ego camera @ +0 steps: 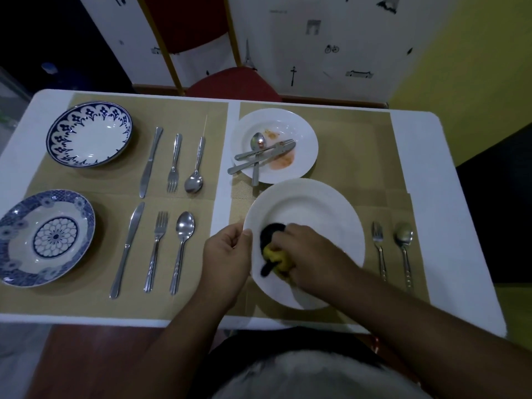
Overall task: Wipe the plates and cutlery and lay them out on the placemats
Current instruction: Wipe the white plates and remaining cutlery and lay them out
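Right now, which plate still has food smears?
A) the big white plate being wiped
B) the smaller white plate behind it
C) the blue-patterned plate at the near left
B: the smaller white plate shows orange smears beside its piled cutlery; the right hand rubs a sponge on the big white plate, held by the left hand.

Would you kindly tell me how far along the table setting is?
Done: far blue-patterned plate and near blue-patterned plate, each with laid cutlery alongside. In hand: left hand grips the large white plate while right hand wipes it with a cloth. Left: the stained plate and piled cutlery on it.
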Demonstrator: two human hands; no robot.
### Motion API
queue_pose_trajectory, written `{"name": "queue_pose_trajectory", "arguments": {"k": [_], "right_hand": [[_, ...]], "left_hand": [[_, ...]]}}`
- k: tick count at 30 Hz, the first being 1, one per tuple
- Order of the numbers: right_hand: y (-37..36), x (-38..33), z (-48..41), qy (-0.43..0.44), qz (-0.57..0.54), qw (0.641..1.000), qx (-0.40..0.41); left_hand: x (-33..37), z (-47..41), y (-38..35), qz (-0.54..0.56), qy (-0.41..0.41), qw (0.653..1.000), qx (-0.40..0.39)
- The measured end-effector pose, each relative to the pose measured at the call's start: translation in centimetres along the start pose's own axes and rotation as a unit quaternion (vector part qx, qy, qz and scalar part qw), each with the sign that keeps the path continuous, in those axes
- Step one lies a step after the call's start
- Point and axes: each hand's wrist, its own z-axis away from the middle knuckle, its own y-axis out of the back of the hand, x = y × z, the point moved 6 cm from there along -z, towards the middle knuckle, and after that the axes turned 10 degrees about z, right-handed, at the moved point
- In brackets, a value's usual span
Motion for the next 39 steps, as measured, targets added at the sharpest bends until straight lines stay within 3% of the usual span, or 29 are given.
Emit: {"name": "queue_pose_trajectory", "arguments": {"k": [2,5,9,12,15,18,23,29,33,39], "right_hand": [[1.0,0.8,-1.5,-0.013,0.0,0.998,0.058],[2.5,4.6,-2.8,-0.102,0.063,0.986,0.115],[-0.2,6.5,-0.9,-0.136,0.096,0.986,0.03],[-1.5,4.7,1.3,-0.133,0.02,0.991,-0.03],[-1.4,1.5,1.2,-0.061,-0.073,0.994,-0.051],[-1.4,0.4,-0.3,-0.016,-0.073,0.997,0.005],[0.4,5.0,-1.6,-0.138,-0.087,0.98,0.111],[-3.1,5.8,0.7,-0.151,-0.108,0.98,-0.072],[-3.8,6.0,0.1,-0.179,-0.138,0.974,-0.026],[-3.8,6.5,-1.3,-0.169,-0.02,0.984,0.051]], "left_hand": [[-0.7,0.1,0.5,-0.003,-0.005,1.0,-0.004],[-1.0,0.4,1.4,0.019,-0.004,1.0,0.025],[-0.5,0.1,1.8,0.061,-0.004,0.997,0.05],[-1.0,-0.1,1.7,0.044,-0.007,0.998,0.046],[-2.0,0.0,1.5,0.049,0.022,0.998,0.042],[-2.3,0.2,0.8,0.063,0.037,0.997,0.026],[-3.2,0.5,1.1,0.067,0.046,0.996,0.03],[-5.9,-0.7,2.5,0.056,0.1,0.992,0.051],[-6.4,-1.2,2.8,0.035,0.114,0.991,0.053],[-7.6,-1.9,2.9,-0.018,0.129,0.991,0.039]]}}
